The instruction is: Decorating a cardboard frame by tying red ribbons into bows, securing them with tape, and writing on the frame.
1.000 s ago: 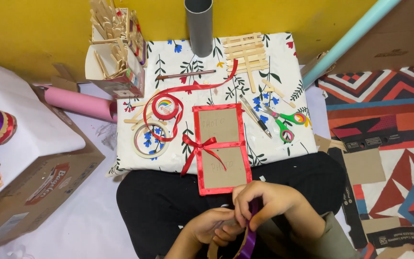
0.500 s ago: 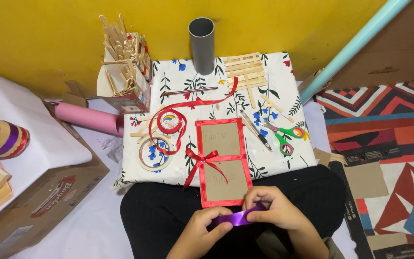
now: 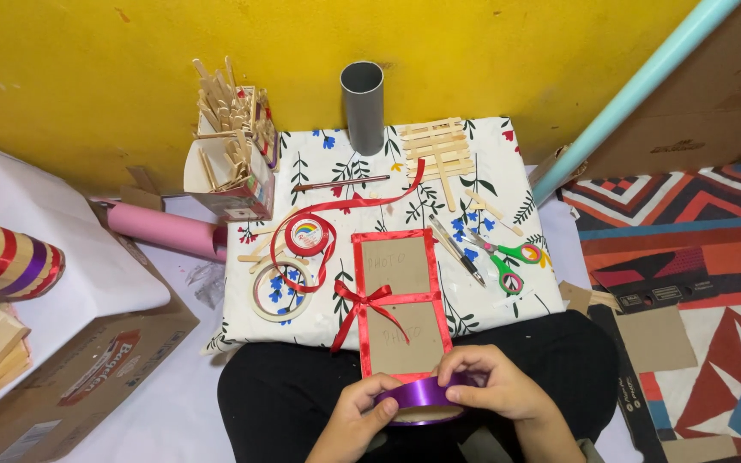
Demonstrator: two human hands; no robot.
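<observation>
Purple ribbon roll (image 3: 423,399) now lying flat betw. both hands, axis running L–R; left hand (image 3: 355,419) pinching near end, right hand (image 3: 492,390) clasping far side, below red-edged card frame (image 3: 398,303).

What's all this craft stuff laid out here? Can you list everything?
purple ribbon roll: one, purple, held in both hands
cardboard frame: one, brown with red edging and bow, on cloth
red ribbon spool: one, red, cloth's left part
tape ring: one, pale, below spool
scissors: one, green handles, right of frame
grey tube: one, upright by wall
craft sticks box: one, left of cloth
pink roll: one, floor
left hand: grip on roll
right hand: grip on roll
</observation>
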